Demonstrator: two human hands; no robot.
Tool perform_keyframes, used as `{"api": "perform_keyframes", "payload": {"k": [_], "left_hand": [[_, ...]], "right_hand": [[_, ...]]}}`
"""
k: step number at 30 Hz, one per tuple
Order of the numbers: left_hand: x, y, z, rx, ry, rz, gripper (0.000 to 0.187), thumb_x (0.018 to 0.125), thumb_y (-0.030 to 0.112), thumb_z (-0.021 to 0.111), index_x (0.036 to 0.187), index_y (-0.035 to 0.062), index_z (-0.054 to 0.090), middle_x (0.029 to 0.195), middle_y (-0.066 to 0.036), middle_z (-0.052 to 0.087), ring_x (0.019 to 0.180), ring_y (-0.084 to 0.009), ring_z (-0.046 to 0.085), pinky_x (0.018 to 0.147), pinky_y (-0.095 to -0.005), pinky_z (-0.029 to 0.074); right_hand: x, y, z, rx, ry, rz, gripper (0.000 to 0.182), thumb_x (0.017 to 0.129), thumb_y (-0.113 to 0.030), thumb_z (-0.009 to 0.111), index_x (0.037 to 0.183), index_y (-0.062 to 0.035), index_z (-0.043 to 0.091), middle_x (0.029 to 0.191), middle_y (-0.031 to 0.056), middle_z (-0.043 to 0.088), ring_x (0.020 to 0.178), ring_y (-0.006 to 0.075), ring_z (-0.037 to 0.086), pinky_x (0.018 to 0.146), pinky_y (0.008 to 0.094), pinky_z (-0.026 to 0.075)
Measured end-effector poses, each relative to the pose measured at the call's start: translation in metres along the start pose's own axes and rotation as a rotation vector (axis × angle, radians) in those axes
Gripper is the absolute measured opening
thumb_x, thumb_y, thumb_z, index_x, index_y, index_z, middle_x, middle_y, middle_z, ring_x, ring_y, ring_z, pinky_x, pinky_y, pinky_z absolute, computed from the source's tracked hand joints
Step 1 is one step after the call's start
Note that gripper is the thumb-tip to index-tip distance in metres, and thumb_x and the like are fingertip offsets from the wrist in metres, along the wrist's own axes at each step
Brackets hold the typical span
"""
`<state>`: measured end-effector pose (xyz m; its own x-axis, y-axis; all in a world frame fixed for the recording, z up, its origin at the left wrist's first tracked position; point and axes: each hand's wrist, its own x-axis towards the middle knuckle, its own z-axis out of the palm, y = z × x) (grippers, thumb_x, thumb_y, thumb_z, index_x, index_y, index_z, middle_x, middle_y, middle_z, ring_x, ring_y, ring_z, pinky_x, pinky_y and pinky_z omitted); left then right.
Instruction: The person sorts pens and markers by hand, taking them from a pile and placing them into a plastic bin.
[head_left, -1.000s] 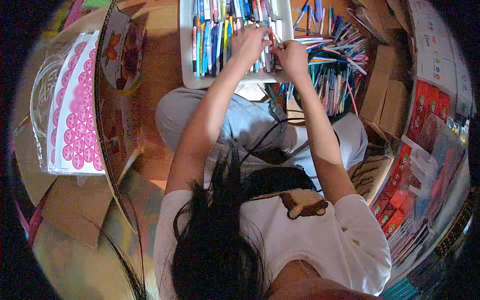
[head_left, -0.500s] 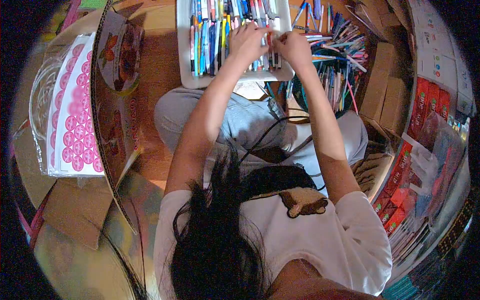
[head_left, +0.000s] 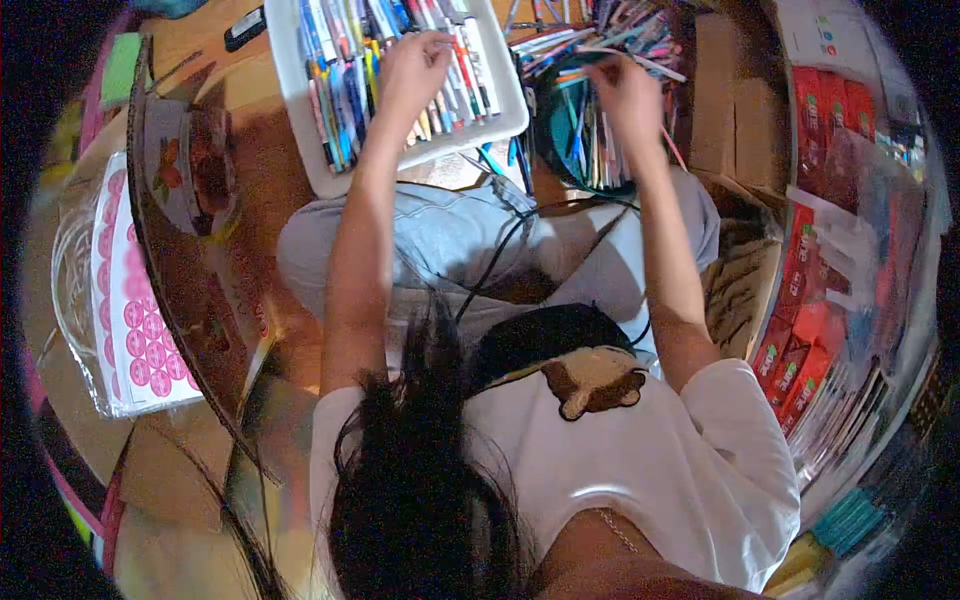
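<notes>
A white tray (head_left: 300, 110) holds several pens and markers (head_left: 345, 110) lying in rows. Over the pens at its right half is my left hand (head_left: 415, 72), its fingers curled together; whether anything is between them is hidden. My right hand (head_left: 632, 100) hovers at a round dark-teal basket (head_left: 548, 150) full of loose pens (head_left: 598, 150). Its fingers point left over the pens, and motion smears them, so I cannot make out a grip.
More loose pens (head_left: 640, 40) are heaped behind the basket. Cardboard (head_left: 740, 100) and red boxes (head_left: 800, 300) stand at the right. At the left, a cardboard wall (head_left: 150, 230) rises beside a bagged sheet of pink round stickers (head_left: 150, 340). A cable (head_left: 495, 255) crosses my lap.
My right hand has left the tray, where it was close to my left hand, and is now over the basket. My left hand stays above the tray. The camera view has shifted.
</notes>
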<state>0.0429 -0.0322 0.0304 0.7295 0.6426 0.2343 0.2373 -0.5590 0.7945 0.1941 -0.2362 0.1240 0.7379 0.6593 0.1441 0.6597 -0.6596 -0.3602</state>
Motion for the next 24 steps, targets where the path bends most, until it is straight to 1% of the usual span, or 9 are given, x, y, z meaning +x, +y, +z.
{"api": "perform_keyframes", "payload": {"k": [2,4,7,9,13,17,20,21,24], "left_hand": [[0.002,-0.004,0.003,-0.061,0.0,0.017,0.02,0.078,0.019,0.059,0.093,0.006,0.063,0.073,-0.011,0.06,0.066,-0.0199,0.056,0.061,-0.0298,0.044],[0.004,-0.009,0.004,-0.055,-0.016,0.039,0.02,0.08,0.018,0.058,0.095,0.0064,0.063,0.073,-0.008,0.062,0.066,-0.0128,0.057,0.06,-0.0257,0.044],[0.004,-0.006,0.001,-0.104,-0.077,-0.051,0.019,0.081,0.016,0.055,0.095,0.0058,0.063,0.074,-0.005,0.062,0.064,-0.0082,0.055,0.059,-0.0223,0.043],[0.004,-0.011,0.001,-0.113,-0.086,-0.06,0.019,0.082,0.015,0.053,0.097,0.0054,0.062,0.074,-0.005,0.062,0.065,-0.0084,0.055,0.061,-0.022,0.044],[0.004,-0.015,0.006,-0.222,0.013,-0.053,0.022,0.078,0.022,0.056,0.091,0.0063,0.064,0.069,-0.012,0.061,0.062,-0.0199,0.06,0.06,-0.0302,0.047],[0.005,-0.015,0.005,-0.222,-0.018,-0.056,0.022,0.078,0.021,0.056,0.091,0.0058,0.064,0.069,-0.011,0.062,0.062,-0.0192,0.061,0.059,-0.0291,0.047],[0.003,-0.006,-0.001,-0.19,-0.028,-0.067,0.021,0.079,0.02,0.055,0.093,0.0054,0.063,0.073,-0.01,0.063,0.067,-0.017,0.06,0.063,-0.0274,0.046],[0.003,-0.002,-0.004,-0.175,-0.059,-0.093,0.02,0.081,0.018,0.054,0.094,0.0051,0.062,0.078,-0.009,0.063,0.071,-0.0148,0.06,0.067,-0.0259,0.046],[0.003,-0.004,-0.001,-0.139,-0.055,-0.057,0.02,0.082,0.018,0.054,0.094,0.004,0.062,0.08,-0.01,0.064,0.073,-0.0145,0.06,0.068,-0.0256,0.046]], "right_hand": [[-0.011,0.056,-0.017,-0.163,-0.092,0.172,0.031,0.074,-0.031,0.065,0.086,-0.003,0.063,0.074,0.0145,0.063,0.069,0.0271,0.063,0.062,0.037,0.047],[-0.029,0.125,0.0,-0.255,-0.16,0.163,0.034,0.072,-0.034,0.066,0.087,-0.003,0.063,0.075,0.0155,0.063,0.07,0.0281,0.063,0.063,0.0375,0.047],[-0.051,0.129,0.011,-0.277,-0.266,0.147,0.038,0.071,-0.038,0.066,0.086,-0.0026,0.062,0.077,0.018,0.063,0.072,0.0311,0.062,0.064,0.039,0.048],[-0.06,0.106,0.025,-0.339,-0.349,0.287,0.041,0.07,-0.039,0.066,0.083,-0.0011,0.06,0.08,0.0206,0.062,0.074,0.0354,0.06,0.065,0.0421,0.048],[-0.066,0.097,0.037,-0.356,-0.269,0.133,0.034,0.07,-0.03,0.066,0.077,0.0021,0.058,0.074,0.0213,0.06,0.072,0.0362,0.06,0.063,0.045,0.047],[-0.066,0.133,0.063,-0.291,-0.269,0.062,0.031,0.07,-0.028,0.066,0.081,0.0004,0.061,0.072,0.0169,0.062,0.069,0.0321,0.061,0.063,0.0409,0.047],[-0.062,0.157,0.061,-0.052,-0.308,0.152,0.03,0.069,-0.029,0.067,0.083,-0.002,0.063,0.069,0.0145,0.062,0.065,0.0272,0.062,0.06,0.0378,0.047],[-0.06,0.144,0.048,-0.064,-0.361,0.253,0.026,0.073,-0.026,0.067,0.084,-0.003,0.063,0.068,0.0086,0.063,0.06,0.0191,0.061,0.055,0.0313,0.046],[-0.057,0.13,0.027,0.524,-0.512,0.554,0.037,0.071,-0.029,0.068,0.085,0.0044,0.06,0.086,0.0121,0.063,0.07,0.0214,0.061,0.068,0.0333,0.048]]}}
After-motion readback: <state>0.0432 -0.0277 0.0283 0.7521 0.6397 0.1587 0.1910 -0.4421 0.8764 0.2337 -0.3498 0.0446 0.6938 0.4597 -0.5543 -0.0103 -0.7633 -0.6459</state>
